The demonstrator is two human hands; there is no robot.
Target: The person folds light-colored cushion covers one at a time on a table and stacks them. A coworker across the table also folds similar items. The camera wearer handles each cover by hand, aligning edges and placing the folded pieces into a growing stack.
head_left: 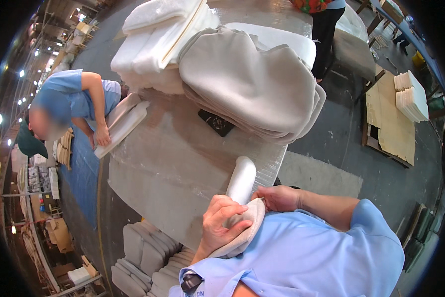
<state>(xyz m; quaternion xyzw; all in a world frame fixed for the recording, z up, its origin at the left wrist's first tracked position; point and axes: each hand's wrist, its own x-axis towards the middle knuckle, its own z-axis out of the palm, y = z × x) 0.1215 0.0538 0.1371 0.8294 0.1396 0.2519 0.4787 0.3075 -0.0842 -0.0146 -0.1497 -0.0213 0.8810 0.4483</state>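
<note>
Close to my body I hold a beige fabric cushion cover (251, 228). A smooth white padding roll (243, 177) sticks out beyond it over the table edge. My left hand (221, 222) is closed around the cover, its fingers bent over the fabric near the roll's base. At the cover's other side, my right hand (278, 198) has its fingers curled in at the rim, pinching the edge. The cover hides the roll's lower end.
A plastic-covered table (153, 168) bears a pile of grey-beige covers (247, 74), white padding stacks (158, 34) and a dark flat item (215, 123). A co-worker (79, 99) handles a padded piece at the left. Finished-looking cushions (145, 247) are stacked below the near edge.
</note>
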